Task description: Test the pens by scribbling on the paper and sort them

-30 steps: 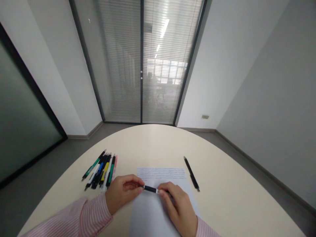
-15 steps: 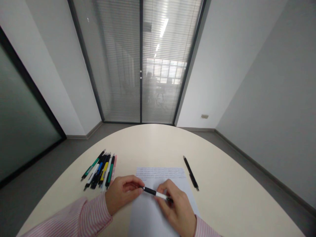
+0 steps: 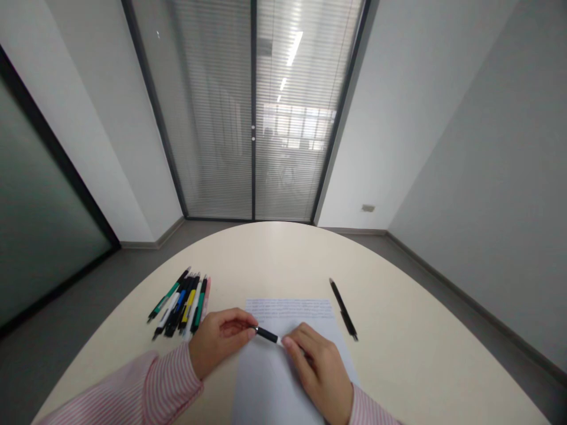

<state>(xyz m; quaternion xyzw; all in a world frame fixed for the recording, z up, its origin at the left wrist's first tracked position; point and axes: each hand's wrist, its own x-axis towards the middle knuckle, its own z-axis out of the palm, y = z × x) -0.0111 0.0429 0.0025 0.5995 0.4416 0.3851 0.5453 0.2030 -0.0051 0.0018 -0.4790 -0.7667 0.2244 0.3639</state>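
A black-and-white pen (image 3: 267, 334) is held between my two hands, just above a sheet of paper (image 3: 266, 378) with lines of handwriting across its top. My left hand (image 3: 224, 339) pinches the pen's tip end between thumb and fingers. Around the white barrel my right hand (image 3: 316, 363) is closed, its thumb lying along the pen and hiding most of that end. To the right of the paper lies a black pen (image 3: 344, 310), touched by neither hand.
Several pens (image 3: 181, 304) in green, white, blue, yellow, black and pink lie bunched left of my left hand. All rests on a pale round table (image 3: 283, 254), whose curved far edge faces a glass partition (image 3: 221, 118) with blinds.
My right hand has shifted its grip along the pen toward the middle, its thumb now covering much of the white barrel. The left hand keeps its pinch on the tip end.
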